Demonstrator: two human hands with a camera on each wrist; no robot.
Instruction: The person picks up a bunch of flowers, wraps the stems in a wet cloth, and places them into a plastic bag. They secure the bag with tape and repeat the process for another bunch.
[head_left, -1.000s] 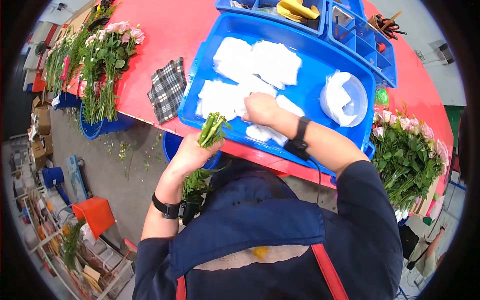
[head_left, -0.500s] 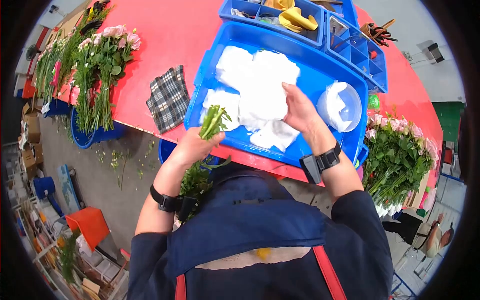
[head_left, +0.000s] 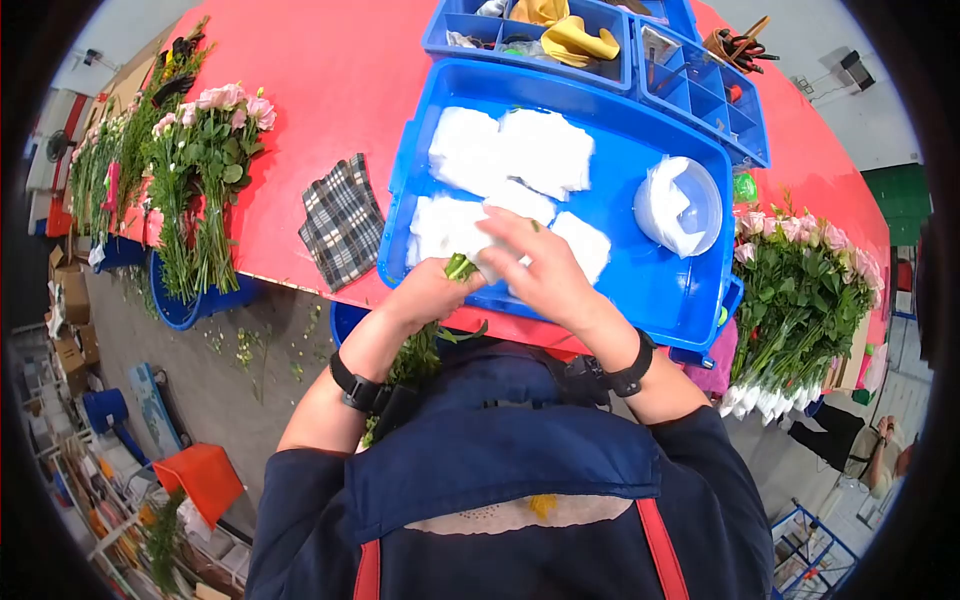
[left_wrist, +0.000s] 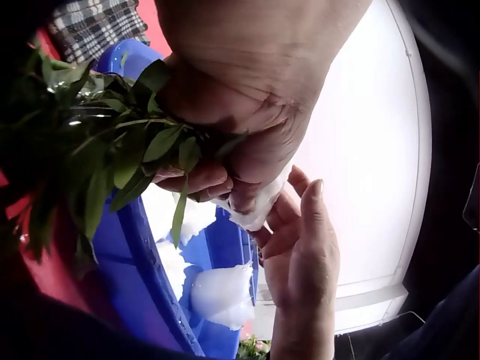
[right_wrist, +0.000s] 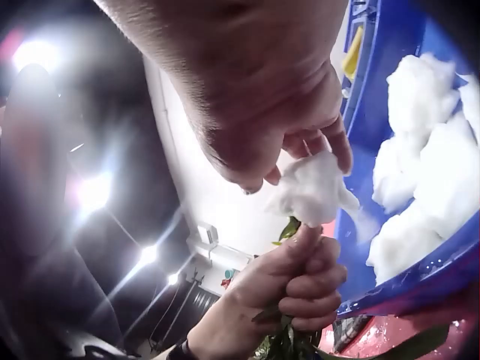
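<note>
My left hand (head_left: 425, 293) grips a bunch of green cut stems (head_left: 460, 267), their ends upward at the tray's near edge and the leaves (left_wrist: 142, 154) hanging below the fist. Over the stem ends sits a wet-looking white cotton piece (right_wrist: 311, 187). My right hand (head_left: 545, 270) holds this piece, fingers behind it and the thumb on the other side. More white cotton pads (head_left: 545, 150) lie in the blue tray (head_left: 640, 300) just beyond the hands.
A clear bowl (head_left: 707, 215) with white material stands in the tray's right end. Blue compartment boxes (head_left: 700, 100) adjoin its back. A plaid cloth (head_left: 342, 220) lies left of it. Pink roses flank the tray: a left bunch (head_left: 215, 150) and a right bunch (head_left: 800, 300).
The right hand has taken a cotton pad from the tray, lifted it and brought it left onto the stem ends. The left hand keeps its grip on the stems and has shifted slightly right.
</note>
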